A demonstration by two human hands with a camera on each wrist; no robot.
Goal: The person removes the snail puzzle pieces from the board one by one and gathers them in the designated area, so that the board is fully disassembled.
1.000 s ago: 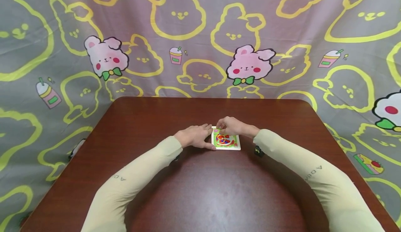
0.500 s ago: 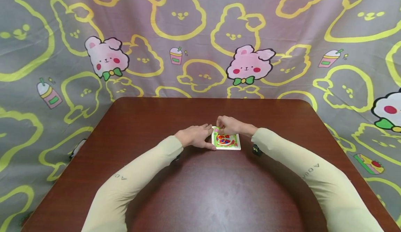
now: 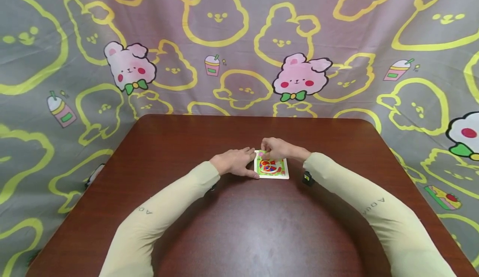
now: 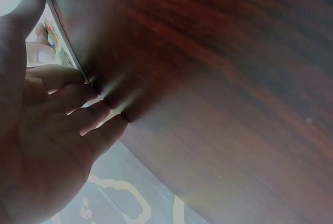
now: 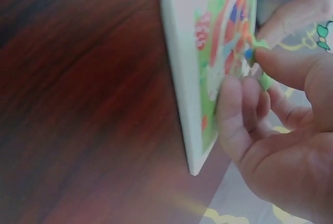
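A small picture puzzle board (image 3: 276, 177) with a white border and a colourful green, red and blue picture lies flat on the table. My left hand (image 3: 235, 163) rests at its left side, fingers outstretched and thumb by the near left corner. In the left wrist view, those fingers (image 4: 104, 130) touch the table along the board's edge. Over the far part of the board, my right hand (image 3: 278, 149) pinches a small green puzzle piece (image 5: 266, 81). Curled fingers hide most of that piece and part of the picture beneath.
The dark reddish-brown table (image 3: 239, 235) reaches back to a grey curtain (image 3: 232, 52) printed with yellow outlines and pink rabbits. Both forearms wear pale sleeves, and a small black device (image 3: 308, 179) sits under the right wrist.
Over the board, my right hand has shifted very slightly with its fingers still pinched. The left hand and the board keep their places; the head view has moved a little.
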